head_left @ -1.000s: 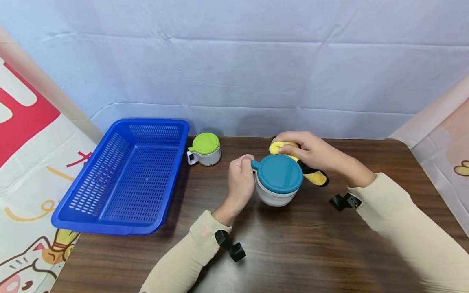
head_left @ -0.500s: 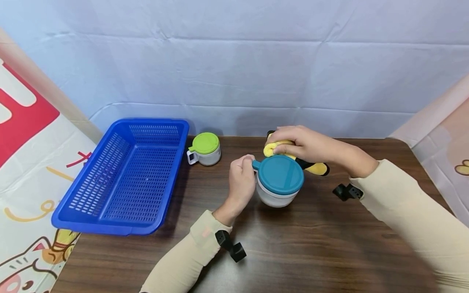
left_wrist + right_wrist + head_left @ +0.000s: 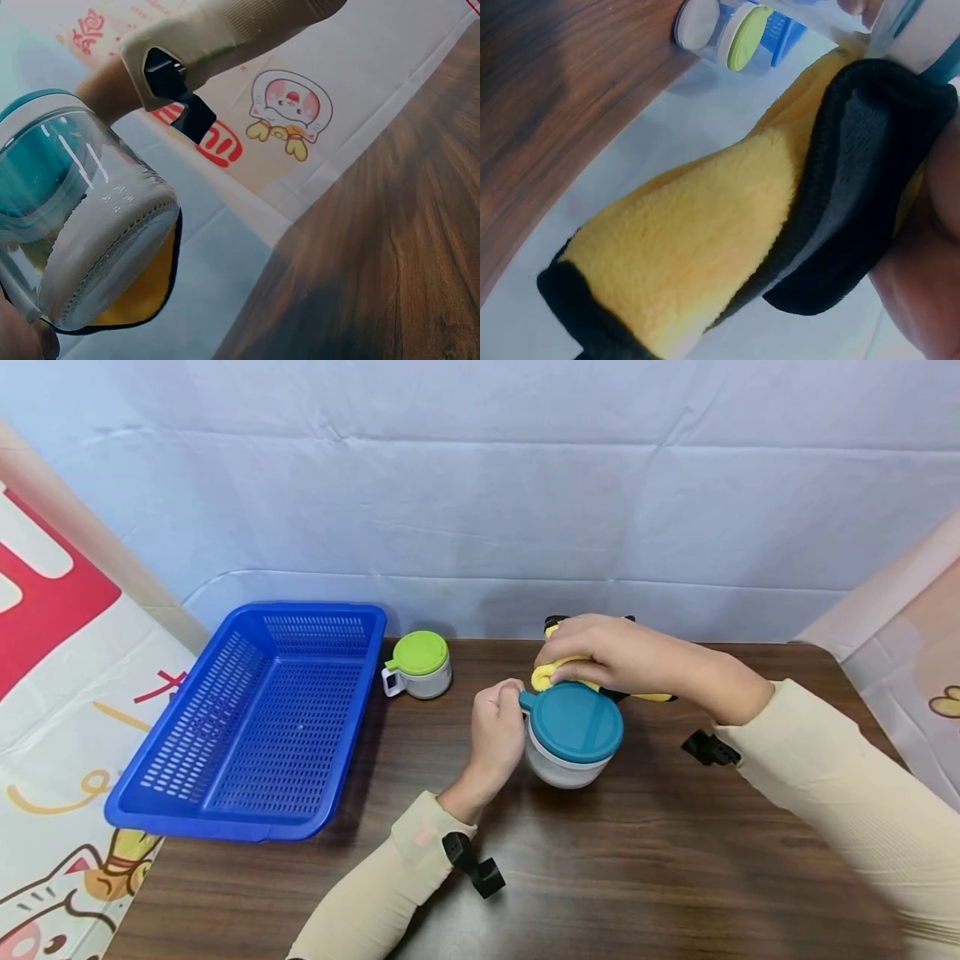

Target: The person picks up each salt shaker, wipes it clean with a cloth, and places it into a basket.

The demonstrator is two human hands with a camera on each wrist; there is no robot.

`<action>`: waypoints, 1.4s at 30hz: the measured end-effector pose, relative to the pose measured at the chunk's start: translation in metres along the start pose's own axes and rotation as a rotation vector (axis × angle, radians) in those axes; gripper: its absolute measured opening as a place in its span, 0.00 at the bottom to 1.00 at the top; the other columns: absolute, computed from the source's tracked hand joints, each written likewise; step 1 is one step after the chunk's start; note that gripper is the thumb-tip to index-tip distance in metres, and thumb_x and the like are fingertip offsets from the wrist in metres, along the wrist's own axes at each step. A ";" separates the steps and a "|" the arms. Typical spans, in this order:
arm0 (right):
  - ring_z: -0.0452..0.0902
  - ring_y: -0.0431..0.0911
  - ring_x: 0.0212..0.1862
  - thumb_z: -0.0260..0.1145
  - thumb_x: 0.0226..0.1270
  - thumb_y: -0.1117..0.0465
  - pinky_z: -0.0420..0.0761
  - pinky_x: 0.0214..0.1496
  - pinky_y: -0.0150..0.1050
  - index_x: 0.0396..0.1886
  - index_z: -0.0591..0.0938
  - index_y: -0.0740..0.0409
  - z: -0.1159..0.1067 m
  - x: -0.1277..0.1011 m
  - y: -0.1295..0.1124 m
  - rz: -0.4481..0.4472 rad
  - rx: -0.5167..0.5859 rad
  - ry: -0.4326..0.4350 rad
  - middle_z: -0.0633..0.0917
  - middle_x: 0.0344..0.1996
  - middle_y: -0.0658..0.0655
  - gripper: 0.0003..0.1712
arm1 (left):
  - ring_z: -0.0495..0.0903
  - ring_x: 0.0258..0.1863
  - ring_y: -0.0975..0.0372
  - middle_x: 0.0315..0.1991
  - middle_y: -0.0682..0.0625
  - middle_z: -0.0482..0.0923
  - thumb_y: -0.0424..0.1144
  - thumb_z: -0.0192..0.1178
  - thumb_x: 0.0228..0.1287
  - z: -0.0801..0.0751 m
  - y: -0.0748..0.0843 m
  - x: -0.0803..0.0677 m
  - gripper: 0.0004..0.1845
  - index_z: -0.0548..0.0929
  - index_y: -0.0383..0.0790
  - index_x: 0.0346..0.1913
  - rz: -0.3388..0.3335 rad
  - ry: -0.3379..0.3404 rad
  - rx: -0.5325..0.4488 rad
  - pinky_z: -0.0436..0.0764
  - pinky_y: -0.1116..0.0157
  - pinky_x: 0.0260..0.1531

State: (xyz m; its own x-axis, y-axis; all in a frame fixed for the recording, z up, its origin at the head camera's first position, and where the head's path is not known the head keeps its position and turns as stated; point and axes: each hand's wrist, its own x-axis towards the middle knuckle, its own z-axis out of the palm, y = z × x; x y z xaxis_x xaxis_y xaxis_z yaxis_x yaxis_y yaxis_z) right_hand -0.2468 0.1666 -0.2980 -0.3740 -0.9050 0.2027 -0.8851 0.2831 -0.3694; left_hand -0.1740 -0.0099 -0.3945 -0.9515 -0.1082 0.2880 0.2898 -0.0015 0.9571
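A glass jar [image 3: 112,240] with white contents and a teal lid [image 3: 576,722] is raised off the table. My left hand [image 3: 497,731] grips its handle on the left side. On the far side of the jar, my right hand [image 3: 600,652] holds a bunched yellow and black cloth [image 3: 697,225] against the rim below the lid. Part of the cloth hangs behind the jar in the left wrist view. The fingertips of my right hand are mostly hidden by the cloth and lid.
A smaller jar with a green lid [image 3: 421,653] and white handle stands behind and left of my left hand. Further left is a blue perforated basket [image 3: 330,814]. The wooden table [image 3: 600,877] ends at a pale cloth backdrop [image 3: 480,510].
My right hand and the cloth have slid leftward along the jar's far rim, toward the handle. The left hand and the jar have shifted only slightly.
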 end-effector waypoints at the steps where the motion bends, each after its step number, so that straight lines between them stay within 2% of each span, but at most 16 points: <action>1: 0.77 0.40 0.48 0.68 0.70 0.63 0.79 0.51 0.43 0.46 0.85 0.47 0.000 0.001 -0.001 -0.015 -0.012 0.002 0.83 0.42 0.41 0.09 | 0.57 0.13 0.62 0.12 0.53 0.57 0.30 0.40 0.67 0.000 0.000 0.000 0.21 0.62 0.39 0.13 0.002 -0.001 -0.002 0.54 0.70 0.16; 6: 0.76 0.41 0.45 0.69 0.69 0.65 0.78 0.50 0.42 0.44 0.85 0.49 -0.001 0.007 -0.003 -0.094 -0.047 0.003 0.84 0.39 0.42 0.08 | 0.58 0.14 0.63 0.13 0.53 0.58 0.31 0.40 0.68 0.000 0.000 0.000 0.22 0.64 0.38 0.13 0.003 -0.010 -0.006 0.55 0.70 0.17; 10: 0.76 0.42 0.45 0.69 0.68 0.64 0.78 0.50 0.43 0.44 0.85 0.49 -0.001 0.009 -0.006 -0.102 -0.071 -0.012 0.84 0.39 0.43 0.08 | 0.59 0.15 0.63 0.13 0.53 0.59 0.30 0.40 0.69 0.000 0.000 0.000 0.22 0.65 0.37 0.13 -0.001 -0.013 -0.001 0.56 0.70 0.18; 17: 0.76 0.39 0.44 0.64 0.73 0.61 0.80 0.45 0.40 0.46 0.86 0.47 -0.003 0.005 -0.003 0.058 0.013 -0.111 0.83 0.41 0.41 0.07 | 0.58 0.14 0.63 0.13 0.53 0.58 0.29 0.40 0.68 -0.001 -0.001 -0.003 0.21 0.64 0.38 0.13 -0.014 -0.011 0.017 0.55 0.70 0.17; 21: 0.77 0.41 0.44 0.62 0.75 0.60 0.80 0.45 0.41 0.47 0.85 0.48 -0.002 0.000 0.000 0.143 0.022 -0.124 0.84 0.41 0.43 0.08 | 0.56 0.14 0.63 0.12 0.54 0.56 0.29 0.40 0.66 -0.002 -0.002 -0.003 0.21 0.62 0.39 0.13 -0.010 0.008 0.020 0.54 0.70 0.17; 27: 0.76 0.41 0.41 0.59 0.78 0.57 0.77 0.43 0.43 0.49 0.83 0.47 0.002 -0.005 0.004 0.262 -0.004 -0.065 0.81 0.38 0.44 0.08 | 0.55 0.13 0.63 0.12 0.54 0.55 0.30 0.39 0.67 -0.003 -0.001 -0.003 0.21 0.61 0.41 0.13 0.007 -0.006 0.006 0.54 0.70 0.17; 38: 0.78 0.43 0.44 0.58 0.78 0.61 0.77 0.45 0.46 0.52 0.82 0.51 0.006 -0.026 0.011 0.324 -0.009 0.098 0.82 0.39 0.46 0.10 | 0.54 0.14 0.63 0.13 0.53 0.54 0.28 0.38 0.67 -0.006 -0.004 0.000 0.21 0.60 0.40 0.14 0.027 0.010 -0.037 0.53 0.70 0.17; 42: 0.77 0.42 0.42 0.58 0.78 0.61 0.76 0.43 0.45 0.53 0.82 0.52 0.005 -0.035 0.012 0.341 -0.011 0.139 0.82 0.38 0.45 0.10 | 0.55 0.13 0.62 0.13 0.53 0.55 0.28 0.38 0.68 -0.008 -0.004 0.001 0.21 0.60 0.39 0.14 0.020 0.010 -0.052 0.53 0.70 0.16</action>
State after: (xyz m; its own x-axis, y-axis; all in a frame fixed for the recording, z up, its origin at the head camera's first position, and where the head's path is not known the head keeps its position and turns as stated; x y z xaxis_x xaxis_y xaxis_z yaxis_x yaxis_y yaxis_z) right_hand -0.2428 0.1999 -0.3141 -0.6816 -0.7062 0.1913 -0.7056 0.5652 -0.4275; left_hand -0.1752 -0.0177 -0.3986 -0.9445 -0.1190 0.3063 0.3138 -0.0510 0.9481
